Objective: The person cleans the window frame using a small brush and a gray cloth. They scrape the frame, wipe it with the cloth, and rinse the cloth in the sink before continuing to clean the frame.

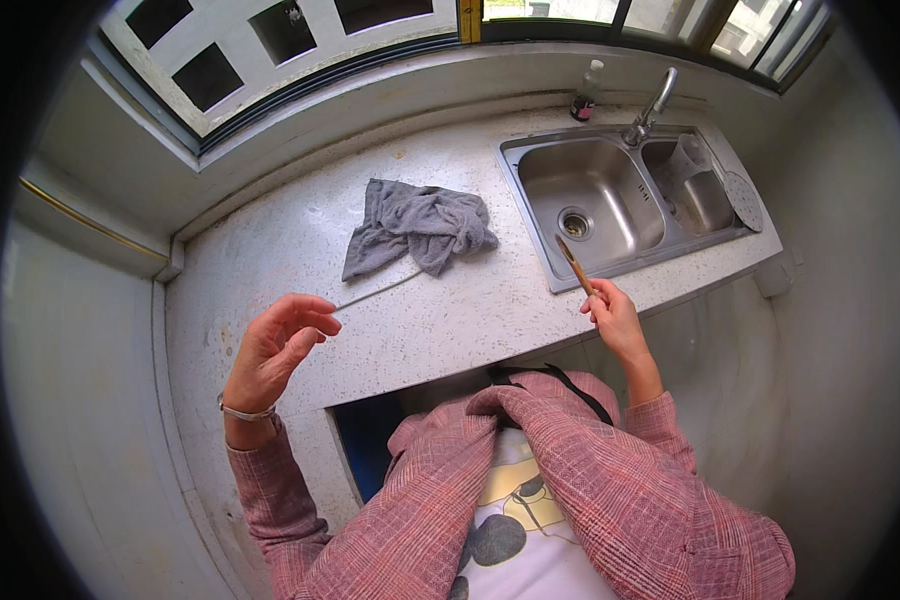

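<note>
My left hand [281, 345], a band round its wrist, hovers over the left part of the counter with fingers curved. A thin whitish rod or cord [379, 289] runs from its fingertips to a crumpled grey towel [420, 225]; whether the fingers grip it, I cannot tell. In my right hand [611, 311], at the counter's front edge, is a slim brown wooden stick [576, 268] with a hollowed, darker tip. That tip points up and left, over the near left rim of the steel double sink [536, 247].
A chrome faucet [651, 105] stands behind the sink, with a dark-filled bottle [586, 94] to its left. The smaller basin holds a clear plastic container [690, 156]. A perforated round metal disc [742, 201] rests on the right rim. The speckled counter [435, 337] has an open space beneath.
</note>
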A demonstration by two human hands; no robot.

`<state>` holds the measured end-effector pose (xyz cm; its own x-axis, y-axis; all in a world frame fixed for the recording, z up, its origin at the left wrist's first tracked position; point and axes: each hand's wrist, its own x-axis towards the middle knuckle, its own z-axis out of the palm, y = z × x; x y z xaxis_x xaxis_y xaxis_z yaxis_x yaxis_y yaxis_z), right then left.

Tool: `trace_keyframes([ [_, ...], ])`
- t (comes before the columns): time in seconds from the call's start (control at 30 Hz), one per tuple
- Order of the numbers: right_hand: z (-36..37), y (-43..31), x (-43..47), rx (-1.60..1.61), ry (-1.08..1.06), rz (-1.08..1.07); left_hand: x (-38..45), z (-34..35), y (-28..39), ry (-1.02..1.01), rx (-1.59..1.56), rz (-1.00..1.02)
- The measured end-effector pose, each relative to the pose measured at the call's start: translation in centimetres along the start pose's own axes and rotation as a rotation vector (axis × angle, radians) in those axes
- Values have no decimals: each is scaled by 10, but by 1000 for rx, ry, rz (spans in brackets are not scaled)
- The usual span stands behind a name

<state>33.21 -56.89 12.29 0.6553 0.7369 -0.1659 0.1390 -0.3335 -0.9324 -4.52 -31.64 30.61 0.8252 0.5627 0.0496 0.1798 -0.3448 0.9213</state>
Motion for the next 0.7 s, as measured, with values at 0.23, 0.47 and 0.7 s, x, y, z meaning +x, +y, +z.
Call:
trace_keyframes([
  [0.23,35,-44,1,-170,-145,-172,-46,105,-139,252,-420,-350],
  [0.47,91,-83,49,-409,-119,-385,-25,97,-170,368,162,-268],
  [0.7,178,-59,149,-806,40,-273,-7,121,-183,336,399,-170],
])
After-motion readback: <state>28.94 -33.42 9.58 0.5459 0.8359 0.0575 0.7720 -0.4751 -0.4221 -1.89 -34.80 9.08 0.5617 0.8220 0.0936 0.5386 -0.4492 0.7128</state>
